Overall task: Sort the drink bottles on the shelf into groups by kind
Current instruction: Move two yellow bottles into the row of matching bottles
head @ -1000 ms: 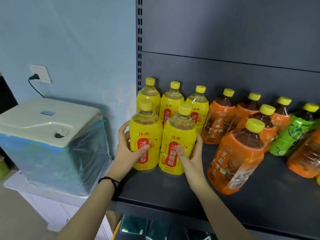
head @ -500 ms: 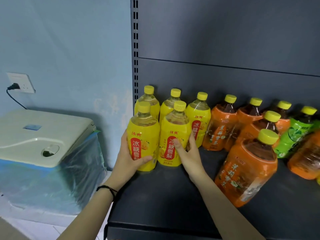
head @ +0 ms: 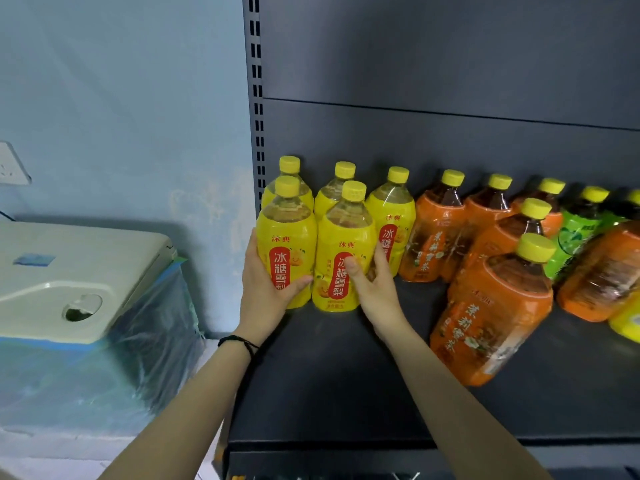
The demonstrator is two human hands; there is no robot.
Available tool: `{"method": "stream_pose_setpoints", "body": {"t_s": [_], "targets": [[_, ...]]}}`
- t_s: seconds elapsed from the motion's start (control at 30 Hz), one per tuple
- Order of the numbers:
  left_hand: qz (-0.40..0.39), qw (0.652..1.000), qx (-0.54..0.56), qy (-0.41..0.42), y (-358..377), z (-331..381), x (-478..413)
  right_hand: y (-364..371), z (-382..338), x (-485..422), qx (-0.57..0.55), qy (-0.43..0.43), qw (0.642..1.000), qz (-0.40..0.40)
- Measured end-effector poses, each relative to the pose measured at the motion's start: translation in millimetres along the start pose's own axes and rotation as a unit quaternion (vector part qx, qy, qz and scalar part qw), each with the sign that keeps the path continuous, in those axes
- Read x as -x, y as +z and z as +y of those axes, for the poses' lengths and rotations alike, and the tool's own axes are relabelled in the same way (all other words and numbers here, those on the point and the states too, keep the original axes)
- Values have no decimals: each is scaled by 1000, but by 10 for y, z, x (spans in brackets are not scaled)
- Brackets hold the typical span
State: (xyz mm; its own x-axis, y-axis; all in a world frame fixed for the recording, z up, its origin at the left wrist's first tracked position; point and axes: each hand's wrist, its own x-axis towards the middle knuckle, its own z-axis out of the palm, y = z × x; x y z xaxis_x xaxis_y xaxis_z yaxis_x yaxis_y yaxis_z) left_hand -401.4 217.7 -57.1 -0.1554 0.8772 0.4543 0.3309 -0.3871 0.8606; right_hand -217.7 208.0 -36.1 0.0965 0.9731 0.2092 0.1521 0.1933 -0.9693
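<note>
Several yellow-labelled pear drink bottles stand at the left end of the dark shelf (head: 346, 393). My left hand (head: 265, 289) grips the front left yellow bottle (head: 289, 237). My right hand (head: 372, 289) grips the front right yellow bottle (head: 343, 247) beside it. Three more yellow bottles (head: 393, 209) stand behind them against the back panel. To the right stand several orange-labelled tea bottles (head: 436, 230), the largest-looking one (head: 491, 306) near the front. Green-labelled bottles (head: 575, 233) stand further right.
A slotted shelf upright (head: 256, 98) rises behind the yellow bottles. Left of the shelf stands a white appliance (head: 69, 271) wrapped in clear plastic, against a blue wall with a socket (head: 10, 164). A tilted orange bottle (head: 602, 271) and a yellow one (head: 627, 320) sit at the right edge.
Both hands have pushed the two front yellow bottles back toward the rear row. The camera has moved closer and turned right, so the appliance sits further left.
</note>
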Motion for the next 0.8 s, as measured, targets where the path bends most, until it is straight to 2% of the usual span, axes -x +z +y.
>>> {"method": "stream_pose_setpoints", "body": {"t_s": [0.13, 0.27, 0.33, 0.47, 0.57, 0.63, 0.73, 0.8], "targets": [[-56, 998, 14, -1, -101, -31, -2, 7, -43, 50, -12, 2, 1000, 15], [-75, 997, -5, -19, -179, 30, 33, -97, -37, 117, 45, 14, 999, 15], [-53, 998, -10, -28, -208, 99, 85, -178, 4, 204, 75, 14, 997, 9], [58, 995, -35, -68, -204, 238, 283, -363, 14, 483, 113, 1, 993, -18], [84, 991, -79, -69, -107, 339, 556, -575, 2, 757, 129, -10, 990, -59], [58, 989, -120, -59, 0, 417, 765, -812, 26, 969, 151, -17, 985, -86], [-38, 981, -190, -32, 207, 593, 1069, -1288, 50, 1272, 183, -22, 976, -113], [-70, 982, -171, -39, 389, 794, 1233, -1671, 21, 1416, 205, -14, 973, -108]]}}
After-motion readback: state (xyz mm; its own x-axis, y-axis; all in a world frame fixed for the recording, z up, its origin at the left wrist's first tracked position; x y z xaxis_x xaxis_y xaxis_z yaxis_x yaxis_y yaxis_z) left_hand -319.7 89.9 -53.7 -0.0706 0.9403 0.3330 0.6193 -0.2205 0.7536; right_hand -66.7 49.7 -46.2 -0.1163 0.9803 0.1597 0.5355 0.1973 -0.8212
